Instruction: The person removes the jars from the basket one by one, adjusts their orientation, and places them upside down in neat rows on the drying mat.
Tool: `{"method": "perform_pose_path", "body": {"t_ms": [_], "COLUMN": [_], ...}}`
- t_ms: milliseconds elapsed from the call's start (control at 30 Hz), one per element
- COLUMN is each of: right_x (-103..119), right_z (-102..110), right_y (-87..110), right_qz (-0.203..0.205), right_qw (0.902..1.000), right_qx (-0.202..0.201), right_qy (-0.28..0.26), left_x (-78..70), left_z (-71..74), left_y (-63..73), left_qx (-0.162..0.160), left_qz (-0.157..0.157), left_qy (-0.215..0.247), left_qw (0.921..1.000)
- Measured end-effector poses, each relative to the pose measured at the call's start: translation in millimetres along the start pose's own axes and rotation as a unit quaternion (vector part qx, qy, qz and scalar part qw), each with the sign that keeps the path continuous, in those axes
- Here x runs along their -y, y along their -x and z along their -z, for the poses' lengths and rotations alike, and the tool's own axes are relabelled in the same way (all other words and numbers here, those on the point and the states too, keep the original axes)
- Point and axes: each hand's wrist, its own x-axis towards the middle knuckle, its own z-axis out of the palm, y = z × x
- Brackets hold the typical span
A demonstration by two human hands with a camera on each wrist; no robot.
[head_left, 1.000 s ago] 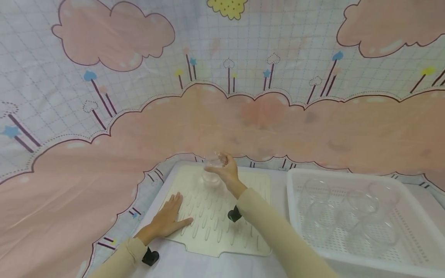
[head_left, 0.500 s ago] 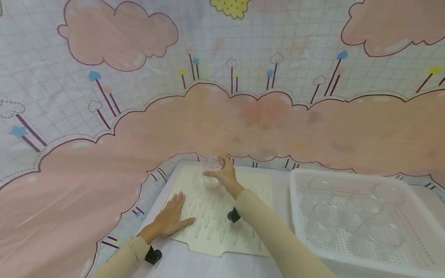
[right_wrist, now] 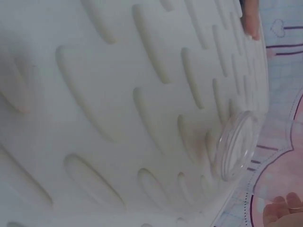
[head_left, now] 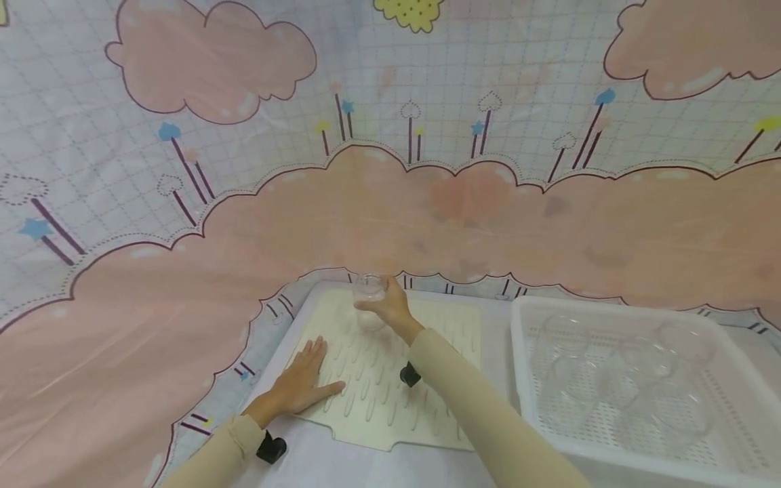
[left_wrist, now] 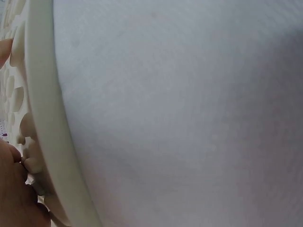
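Observation:
In the head view, my right hand grips a clear cup over the far part of a cream ribbed drying mat. The thumb lies across the cup's near side and the fingers wrap behind it. Seen from the right wrist, the cup's round lower end is right at the mat's ridges, with fingertips at the bottom right corner. My left hand rests palm down on the mat's left edge, fingers straight and thumb spread. The left wrist view shows the mat's raised rim beside parts of that hand.
A white perforated basket stands to the right, holding several clear cups. A white cloth covers the table. Behind hangs a printed curtain with clouds, close to the mat's far edge.
The right hand has lowered the cup a little toward the mat and turned it more upright. The left hand keeps its place; the head view has shifted slightly.

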Motion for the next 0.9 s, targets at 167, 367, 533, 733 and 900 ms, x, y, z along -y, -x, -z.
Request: {"method": "perform_pose_path", "body": {"t_ms": [167,367,533,733,900], "right_x": [2.4,2.5,2.6,12.2,25.2], "right_z": [-0.4,-0.3,1.4,7.3,13.8], "right_y": [-3.3,-5.8,-6.5,-5.8,-2.1], "right_qz": [-0.007,-0.015,-0.014,-0.014,-0.013], "right_qw": [0.9999,0.9996,0.9994,0.9994,0.9996], "right_qx": [0.003,0.008,0.007,0.010,0.015], "right_qy": [0.013,0.020,0.032,0.029,0.023], "left_x": [-2.4,-4.5,-5.4,-2.5,0.0], "left_z": [1.8,5.0,5.2,2.5,0.4], "left_y": [0.3,1.5,1.8,1.2,0.9], "left_qx": [0.003,0.011,0.009,0.006,0.000], "left_qz": [0.001,0.004,0.003,0.002,0.002], "left_qy": [0.007,0.011,0.011,0.005,0.004], "left_qw": [1.0000,0.9999,0.9999,1.0000,1.0000]}}
